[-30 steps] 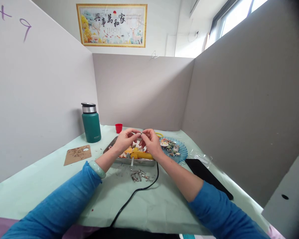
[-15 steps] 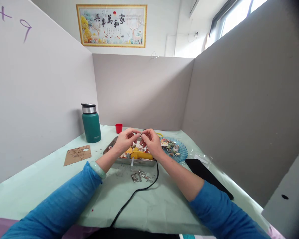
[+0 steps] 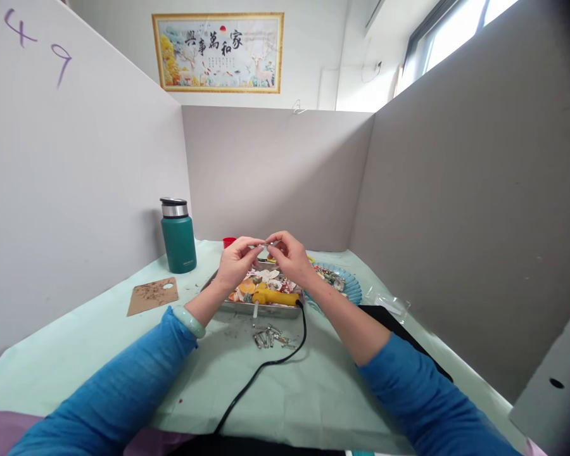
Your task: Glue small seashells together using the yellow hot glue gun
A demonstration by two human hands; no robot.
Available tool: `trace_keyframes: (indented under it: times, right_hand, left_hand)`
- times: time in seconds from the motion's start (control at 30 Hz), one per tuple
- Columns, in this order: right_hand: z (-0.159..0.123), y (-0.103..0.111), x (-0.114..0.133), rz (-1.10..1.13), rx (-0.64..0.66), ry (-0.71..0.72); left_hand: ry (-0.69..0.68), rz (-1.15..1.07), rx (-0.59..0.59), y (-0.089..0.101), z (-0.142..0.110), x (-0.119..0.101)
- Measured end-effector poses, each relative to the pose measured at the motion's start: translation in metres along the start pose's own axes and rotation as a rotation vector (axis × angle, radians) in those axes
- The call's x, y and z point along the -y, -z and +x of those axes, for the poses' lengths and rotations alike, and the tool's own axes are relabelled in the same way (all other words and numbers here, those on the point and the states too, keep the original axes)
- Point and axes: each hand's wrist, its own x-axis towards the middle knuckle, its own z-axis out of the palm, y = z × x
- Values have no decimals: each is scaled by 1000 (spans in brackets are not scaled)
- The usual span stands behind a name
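Observation:
My left hand (image 3: 239, 258) and my right hand (image 3: 289, 257) meet above the tray, fingertips pinched together. Between them is a small, thin silvery metal piece (image 3: 266, 244), too small to name exactly. Beneath the hands, the metal tray (image 3: 237, 308) holds shells and other small colourful bits. A yellow glue gun (image 3: 276, 297) rests on the tray's near edge with its pale nozzle pointing toward me. Several small silvery metal clips or pins (image 3: 268, 337) lie in a loose pile in front of the tray.
A blue plate (image 3: 355, 290) of small shells stands right of the tray, near a black flat object (image 3: 408, 339) and clear plastic bag (image 3: 392, 306). At left are a green bottle (image 3: 178, 244) and brown card (image 3: 152, 296). A red cup (image 3: 228, 242) sits behind; a black cord (image 3: 259, 369) crosses the table.
Both hands have risen slightly, away from the tray, still pinching together. More of the tray's contents shows beneath them. The whole view has shifted a little.

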Motion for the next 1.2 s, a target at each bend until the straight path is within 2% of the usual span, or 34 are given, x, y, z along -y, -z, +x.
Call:
trace_keyframes:
  times: [0.17,0.4,0.5,0.8,1.03,1.2]
  right_hand:
    - [1,-1,-2,8,-2,4]
    - [-9,-5,-26,73,-3,-173]
    - [-12,-8,-36,134,-5,-249]
    - [-14,-13,-46,303,31,-471]
    - [-17,-11,-52,274,77,-495]
    - [-19,-11,-60,259,110,-492]
  left_hand:
    - [79,13,16,1,-1,0]
    - [321,15,129,-1,-4,13]
    - [383,-1,153,-3,-6,18]
    - [494,-29,164,-3,-10,25]
    - [509,-36,202,-3,-12,32]
    - [508,67,200,-5,-13,37]
